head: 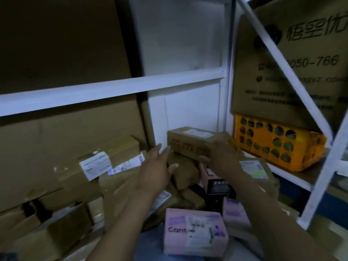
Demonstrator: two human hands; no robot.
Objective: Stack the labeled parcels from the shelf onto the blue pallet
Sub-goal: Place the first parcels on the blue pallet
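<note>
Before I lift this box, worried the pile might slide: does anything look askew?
Yes. The parcels under the long brown box lie in a jumbled heap, tilted every way, not stacked flat. The right hand grips that box.

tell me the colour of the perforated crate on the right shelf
Orange crate, seen in the head view.

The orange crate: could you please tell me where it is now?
In the head view the orange crate sits on the right, on a white rack shelf, below the large printed carton and right of the brown parcel that the right hand grips.
</note>
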